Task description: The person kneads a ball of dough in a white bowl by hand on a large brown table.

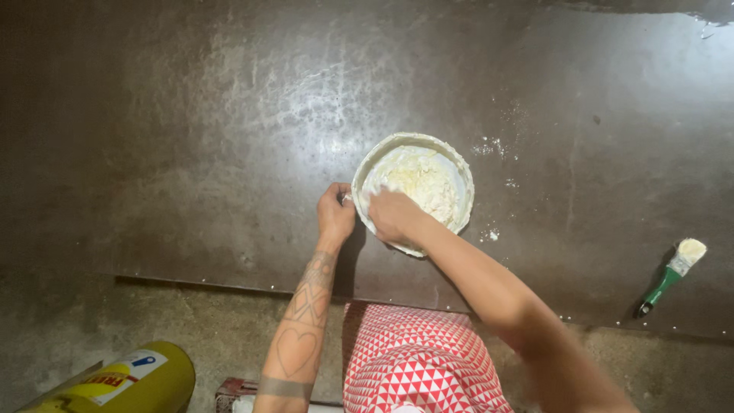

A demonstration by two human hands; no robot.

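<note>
Both hands are at the bowl (462,183): left hand (335,214) clamped on its rim for steadiness, right hand (391,214) curled inside, dough (420,182) pressed.

A dark brown bench (191,138), scuffed and glossy under overhead light, sits above a rough grey concrete floor (153,321).

left hand (335,213) curled, right hand (391,215) cupped
</note>
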